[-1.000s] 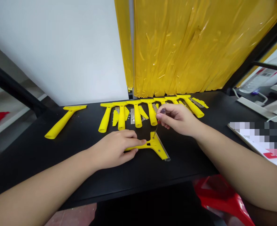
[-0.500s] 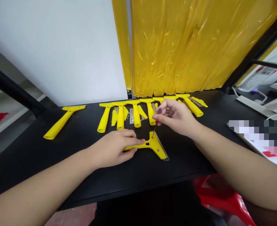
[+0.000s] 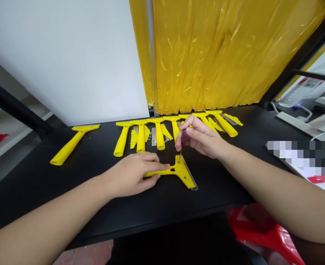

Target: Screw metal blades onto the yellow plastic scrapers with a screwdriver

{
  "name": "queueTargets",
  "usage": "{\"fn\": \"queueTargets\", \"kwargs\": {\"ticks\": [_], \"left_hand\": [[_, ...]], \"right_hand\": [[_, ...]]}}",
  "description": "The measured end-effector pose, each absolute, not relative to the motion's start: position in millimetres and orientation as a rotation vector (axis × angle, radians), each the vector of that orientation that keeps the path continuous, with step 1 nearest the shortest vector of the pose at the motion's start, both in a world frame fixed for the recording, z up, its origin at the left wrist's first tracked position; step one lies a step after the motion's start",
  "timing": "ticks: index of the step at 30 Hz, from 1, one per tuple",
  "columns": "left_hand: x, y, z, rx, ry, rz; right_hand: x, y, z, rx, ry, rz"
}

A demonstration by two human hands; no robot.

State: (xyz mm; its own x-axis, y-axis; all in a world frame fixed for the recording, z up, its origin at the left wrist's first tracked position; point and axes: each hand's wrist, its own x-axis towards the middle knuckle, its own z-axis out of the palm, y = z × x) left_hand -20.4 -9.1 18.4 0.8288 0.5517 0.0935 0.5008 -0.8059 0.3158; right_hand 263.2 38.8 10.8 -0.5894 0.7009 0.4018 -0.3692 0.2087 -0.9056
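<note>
A yellow scraper (image 3: 182, 173) with a metal blade along its right edge lies flat on the black table. My left hand (image 3: 137, 173) is closed around its handle and presses it to the tabletop. My right hand (image 3: 202, 137) grips a small screwdriver (image 3: 183, 138) with a dark reddish, see-through handle. Its thin shaft points down, and the tip meets the screw at the upper end of the scraper head. A second screw sits lower on the head. Behind my hands stretches a row of yellow scraper handles (image 3: 159, 136), with loose yellow plates (image 3: 166, 131) and metal blades (image 3: 154, 136) among them.
One yellow handle (image 3: 74, 145) lies apart at the left of the black table (image 3: 96, 213). A white panel and a yellow plastic curtain (image 3: 206, 55) rise behind. At the right are a power strip (image 3: 297, 125) and a plastic bottle (image 3: 308, 86). Something red (image 3: 267, 232) hangs below the front edge.
My right hand has shifted slightly left and down, and its fingers have rolled around the screwdriver handle. My left hand and the scraper stay practically in place.
</note>
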Motion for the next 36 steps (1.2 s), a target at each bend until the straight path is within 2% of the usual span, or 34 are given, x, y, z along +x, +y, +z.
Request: {"fn": "queueTargets", "kwargs": {"ticks": [4,12,21,36], "left_hand": [[-19.8,-9.4,19.5,2.727,0.805,0.26],[-18.9,-9.9,19.3,2.733,0.817,0.265],[-18.4,-9.8,20.1,2.734,0.798,0.289],[-17.6,-9.1,18.9,2.721,0.812,0.27]], "right_hand": [[258.6,39.6,10.9,-0.375,-1.464,1.525],[245.6,27.1,21.4,-0.377,-1.105,1.846],[241.2,26.3,17.3,-0.476,-1.2,1.712],[234.5,27.9,13.5,-0.464,-1.134,1.728]]}}
